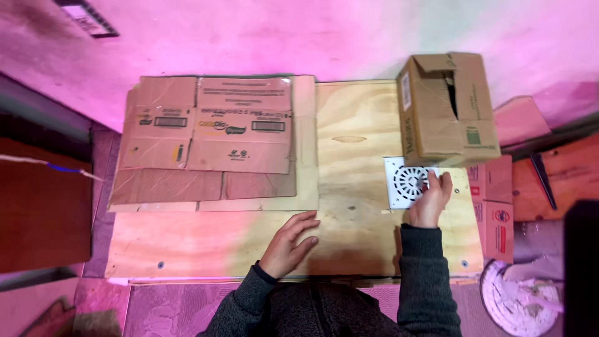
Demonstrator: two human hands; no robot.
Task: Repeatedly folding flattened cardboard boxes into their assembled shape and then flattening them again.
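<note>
Left hand (288,243) flat on plywood board (349,131); right hand (430,198) touches white grate (402,181).

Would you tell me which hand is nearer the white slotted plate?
Right. The right hand rests on the white slotted plate; the left hand lies flat on the plywood board, apart from it.

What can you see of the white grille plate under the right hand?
The white grille plate is square and flat, with a round pattern of radiating slots at its centre; it looks like plastic or painted metal. It lies face up on the plywood board, just in front of the open cardboard box. The right hand covers its right edge, fingers on it.
</note>
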